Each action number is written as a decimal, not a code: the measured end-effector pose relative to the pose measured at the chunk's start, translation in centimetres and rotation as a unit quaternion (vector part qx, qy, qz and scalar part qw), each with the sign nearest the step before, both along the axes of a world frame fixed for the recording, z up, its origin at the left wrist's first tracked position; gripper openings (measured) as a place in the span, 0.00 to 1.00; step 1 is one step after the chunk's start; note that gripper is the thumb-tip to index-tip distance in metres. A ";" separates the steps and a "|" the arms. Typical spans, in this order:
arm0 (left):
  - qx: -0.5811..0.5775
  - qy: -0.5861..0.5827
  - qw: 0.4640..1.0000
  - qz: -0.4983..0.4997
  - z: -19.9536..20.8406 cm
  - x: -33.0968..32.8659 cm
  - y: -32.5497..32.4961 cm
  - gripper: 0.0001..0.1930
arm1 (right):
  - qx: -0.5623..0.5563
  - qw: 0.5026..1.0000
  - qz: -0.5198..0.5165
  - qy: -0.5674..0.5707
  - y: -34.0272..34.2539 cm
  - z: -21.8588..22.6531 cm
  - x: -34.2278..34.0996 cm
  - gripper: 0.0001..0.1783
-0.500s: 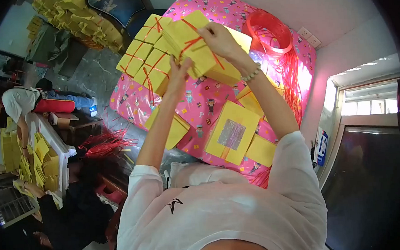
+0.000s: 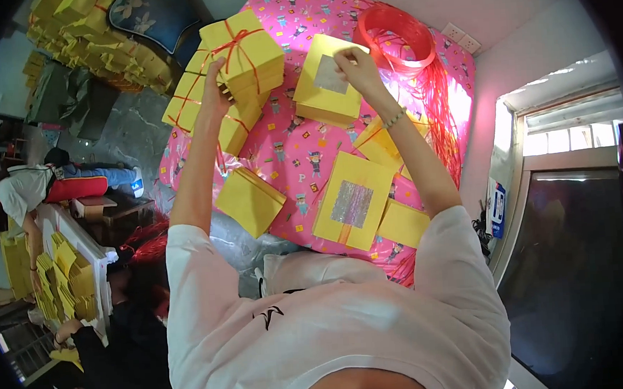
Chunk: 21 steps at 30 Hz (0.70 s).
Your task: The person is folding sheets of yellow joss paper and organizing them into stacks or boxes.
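From the head view, we have our left hand (image 2: 214, 90) against the left side of a ribbon-tied yellow bundle (image 2: 259, 55), which sits on other yellow bundles (image 2: 240, 127) at the far left of the pink-covered table (image 2: 289, 173); we cannot tell whether the fingers grip it. Our right hand (image 2: 358, 70) is curled, fingertips drawn together, over a yellow stack (image 2: 308, 77) with a silvery square; whether it pinches anything, we cannot make out. Beyond that hand stands a red ribbon coil (image 2: 417, 63), its strands trailing down the right.
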<state>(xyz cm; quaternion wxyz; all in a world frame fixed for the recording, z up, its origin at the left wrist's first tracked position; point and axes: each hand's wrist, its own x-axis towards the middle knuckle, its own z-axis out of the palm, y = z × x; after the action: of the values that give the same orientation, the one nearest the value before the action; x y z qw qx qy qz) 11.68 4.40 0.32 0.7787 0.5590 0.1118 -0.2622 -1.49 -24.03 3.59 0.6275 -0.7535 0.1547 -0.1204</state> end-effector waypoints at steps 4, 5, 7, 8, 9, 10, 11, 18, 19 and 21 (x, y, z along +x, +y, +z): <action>-0.011 0.011 0.999 0.033 -0.6 2.3 0.5 0.41 | -0.043 0.996 -0.049 0.059 -3.8 -7.7 -3.8 0.16; -0.001 0.009 1.000 0.023 -0.5 2.5 0.0 0.40 | -0.074 0.993 -0.059 0.069 -4.8 -9.9 -4.7 0.17; 0.016 0.029 0.999 0.021 0.0 2.5 -0.2 0.37 | -0.102 0.989 -0.067 0.082 -5.2 -11.2 -5.7 0.18; 0.018 0.031 0.999 0.020 0.3 2.5 -0.5 0.37 | -0.075 0.989 -0.068 0.104 -5.4 -11.8 -6.1 0.18; 0.018 0.017 0.999 0.024 0.4 2.6 -0.4 0.36 | -0.048 0.989 -0.067 0.125 -5.4 -12.2 -6.3 0.18; 0.019 0.004 0.999 0.028 0.5 2.6 -0.3 0.34 | -0.045 0.989 -0.066 0.127 -5.2 -12.5 -6.5 0.18; 0.023 0.005 0.999 0.029 0.3 2.4 0.0 0.34 | -0.028 0.988 -0.062 0.139 -5.0 -12.9 -6.7 0.20; 0.159 -0.260 0.937 0.173 -2.0 -0.1 1.1 0.24 | -0.034 0.985 -0.041 0.162 -4.6 -16.4 -6.3 0.31; 0.305 -0.361 0.842 0.258 -1.9 -1.1 0.4 0.23 | -0.032 0.985 -0.043 0.165 -4.4 -16.3 -6.4 0.31; 0.340 -0.485 0.764 0.257 -0.1 -5.8 -3.4 0.22 | 0.001 0.985 -0.047 0.166 -5.0 -16.4 -7.3 0.34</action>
<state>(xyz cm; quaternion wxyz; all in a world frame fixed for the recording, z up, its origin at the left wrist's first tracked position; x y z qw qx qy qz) 5.86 0.99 0.27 0.5264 0.7901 -0.0595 0.3083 -8.79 -29.05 -12.84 0.5877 -0.7541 0.2923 -0.0226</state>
